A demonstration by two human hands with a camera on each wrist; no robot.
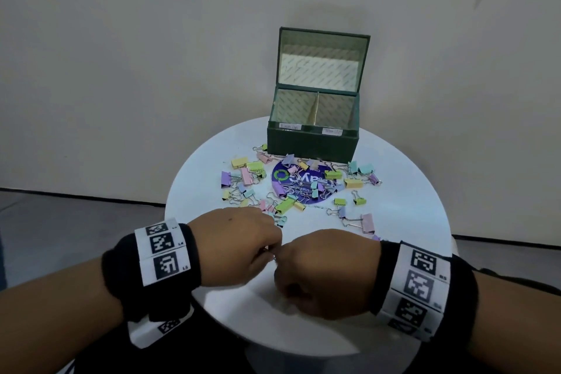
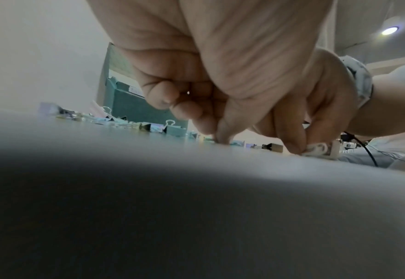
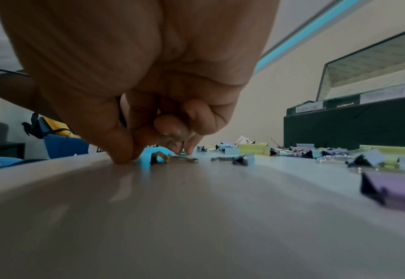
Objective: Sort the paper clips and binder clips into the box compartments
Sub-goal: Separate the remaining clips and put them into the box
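Observation:
A green box [image 1: 312, 143] stands open at the back of the round white table [image 1: 409, 191], with a divider and two labelled compartments. Pastel binder clips [image 1: 352, 183] and wire paper clips [image 1: 299, 191] lie scattered in front of it. My left hand [image 1: 270, 244] and right hand [image 1: 280, 255] meet knuckle to knuckle at the table's front, fingers curled downward. In the left wrist view the left hand [image 2: 214, 135] touches the tabletop, with a metal glint [image 2: 188, 92] inside its curled fingers. The right hand [image 3: 156, 153] pinches down on a small teal clip [image 3: 183, 152].
A purple round sticker [image 1: 299, 184] marks the table's centre under the clips. A lilac binder clip [image 3: 392, 190] lies just right of my right hand, and a paper clip [image 3: 184, 160] lies flat beside its fingertips. The wall stands close behind the box. Black bands with markers wrap both wrists.

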